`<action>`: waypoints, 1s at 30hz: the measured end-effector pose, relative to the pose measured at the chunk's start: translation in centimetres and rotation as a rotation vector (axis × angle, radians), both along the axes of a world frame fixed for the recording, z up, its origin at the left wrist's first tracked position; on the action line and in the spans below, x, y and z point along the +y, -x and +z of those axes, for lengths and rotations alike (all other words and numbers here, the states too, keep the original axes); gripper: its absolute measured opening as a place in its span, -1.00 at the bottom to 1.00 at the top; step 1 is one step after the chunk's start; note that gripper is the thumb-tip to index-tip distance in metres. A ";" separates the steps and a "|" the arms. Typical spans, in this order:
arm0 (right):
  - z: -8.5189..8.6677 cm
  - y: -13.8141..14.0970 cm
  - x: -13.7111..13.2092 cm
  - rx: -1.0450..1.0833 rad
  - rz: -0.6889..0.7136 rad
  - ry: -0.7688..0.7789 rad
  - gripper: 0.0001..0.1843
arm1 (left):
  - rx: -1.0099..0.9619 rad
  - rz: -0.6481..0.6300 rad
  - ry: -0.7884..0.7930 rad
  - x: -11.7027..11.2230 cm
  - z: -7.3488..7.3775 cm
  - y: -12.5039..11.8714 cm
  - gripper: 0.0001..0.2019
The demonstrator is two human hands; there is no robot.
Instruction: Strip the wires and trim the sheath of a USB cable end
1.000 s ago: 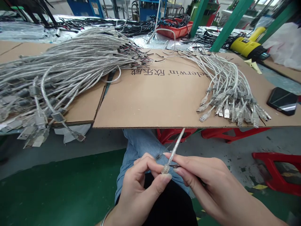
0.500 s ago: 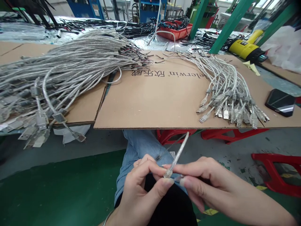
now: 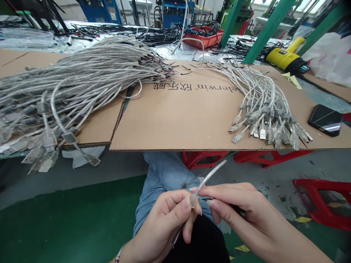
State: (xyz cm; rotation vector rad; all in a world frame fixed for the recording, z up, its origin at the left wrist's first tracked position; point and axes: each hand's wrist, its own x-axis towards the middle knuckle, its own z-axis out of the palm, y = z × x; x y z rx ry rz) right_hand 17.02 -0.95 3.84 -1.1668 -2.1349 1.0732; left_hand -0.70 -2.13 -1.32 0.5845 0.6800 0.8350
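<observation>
Over my lap, both hands work one translucent silver cable (image 3: 208, 178). My left hand (image 3: 167, 223) pinches the cable's stripped end between thumb and fingers. My right hand (image 3: 241, 212) is closed beside it, its fingertips on the thin wires at that same end. The cable rises up and to the right toward the edge of the cardboard sheet (image 3: 186, 120). A big heap of the same cables (image 3: 68, 84) lies on the left. A smaller bunch with USB plugs (image 3: 265, 109) lies on the right of the cardboard.
A black phone (image 3: 325, 119) lies at the right edge. A yellow heat gun (image 3: 286, 57) and a red tray (image 3: 203, 36) of black wires sit at the back. Green posts (image 3: 263, 31) rise behind. Red stools (image 3: 323, 197) stand on the floor.
The cable has tilted further to the right. My left thumb has slid up over the cable end, and my right fingers have shifted slightly upward with the wires.
</observation>
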 end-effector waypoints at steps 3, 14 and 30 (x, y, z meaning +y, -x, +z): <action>0.0 0.2 0.2 0.024 -0.070 0.007 -0.70 | -0.057 -0.006 0.029 0.1 0.0 -0.1 -0.63; -0.1 -0.2 -0.1 0.020 0.006 0.222 -0.63 | 0.001 0.004 -0.031 -0.3 -0.5 0.0 -0.67; 0.4 0.3 0.4 -0.022 0.039 -0.005 -0.68 | 0.494 0.104 -0.428 -0.2 0.0 0.3 -0.63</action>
